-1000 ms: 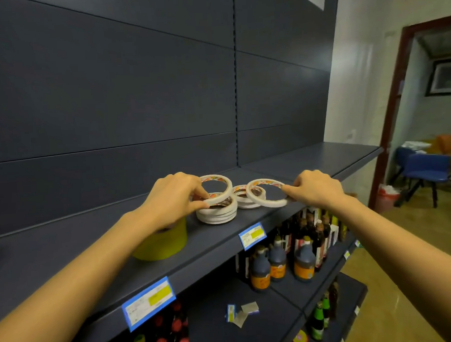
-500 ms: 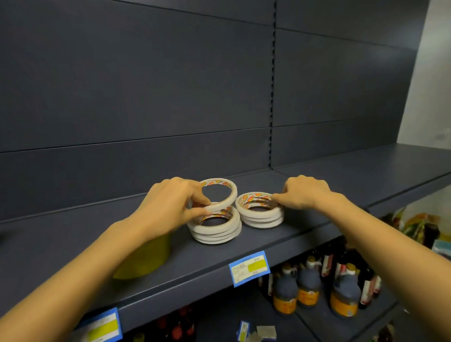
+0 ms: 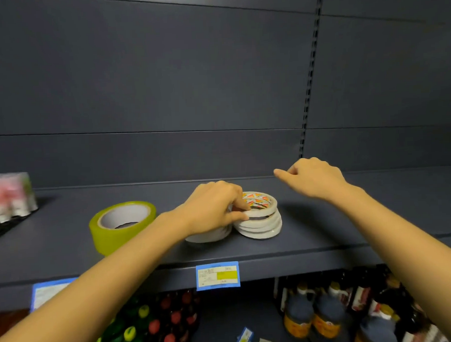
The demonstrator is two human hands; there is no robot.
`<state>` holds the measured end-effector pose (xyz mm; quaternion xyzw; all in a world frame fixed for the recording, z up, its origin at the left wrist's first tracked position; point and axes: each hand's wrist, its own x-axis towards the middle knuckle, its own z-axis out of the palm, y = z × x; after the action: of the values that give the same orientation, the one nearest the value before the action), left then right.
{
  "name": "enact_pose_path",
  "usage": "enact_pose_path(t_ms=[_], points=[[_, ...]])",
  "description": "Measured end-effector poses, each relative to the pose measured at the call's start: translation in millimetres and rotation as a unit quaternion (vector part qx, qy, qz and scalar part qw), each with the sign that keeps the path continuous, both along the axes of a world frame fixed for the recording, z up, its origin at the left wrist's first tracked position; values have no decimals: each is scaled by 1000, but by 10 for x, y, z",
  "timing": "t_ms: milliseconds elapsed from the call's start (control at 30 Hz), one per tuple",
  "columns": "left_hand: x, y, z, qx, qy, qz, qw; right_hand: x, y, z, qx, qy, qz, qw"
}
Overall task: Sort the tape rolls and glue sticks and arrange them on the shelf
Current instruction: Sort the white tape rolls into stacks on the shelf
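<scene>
Pinching the top roll of a stack of thin white tape rolls, the left hand presses its thumb against the roll's outer edge and curls its fingertips over the rim into the hole, where an orange and red print shows on the core. The top roll sits slightly askew on the rolls beneath it rather than squarely aligned. Just beside this stack, to the left and touching it, lies a second stack of the same white rolls, mostly hidden under the left hand and wrist. Both stacks rest flat on the dark grey shelf, near its middle and a little back from the front edge. Further left on the same shelf stands a wide yellow-green tape roll, lying flat with its hole facing up, apart from the white stacks. The right hand hovers above the shelf behind and to the right of the stacks, holding nothing, its fingers loosely curled and the index finger reaching leftward. A wrapped pack in pink and white sits at the far left of the shelf. A blue and yellow price label is fixed to the front lip below the stacks. On the level beneath stand dark bottles to the right.
</scene>
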<state>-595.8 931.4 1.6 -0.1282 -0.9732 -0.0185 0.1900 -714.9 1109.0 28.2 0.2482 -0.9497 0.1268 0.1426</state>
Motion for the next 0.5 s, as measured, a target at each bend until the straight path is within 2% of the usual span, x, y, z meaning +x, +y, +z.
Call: enact_pose_path(t_ms=[100,233,500], points=[[113,-14,29,13,-9,24,1000,25,-113,5,-10,11,37,999],[434,-291,63,5,37,131,991,136,-442,61,-30,28,117,992],[1753,-1180,33,29,71,375,924,908,-1645,101,-40,21,331,943]])
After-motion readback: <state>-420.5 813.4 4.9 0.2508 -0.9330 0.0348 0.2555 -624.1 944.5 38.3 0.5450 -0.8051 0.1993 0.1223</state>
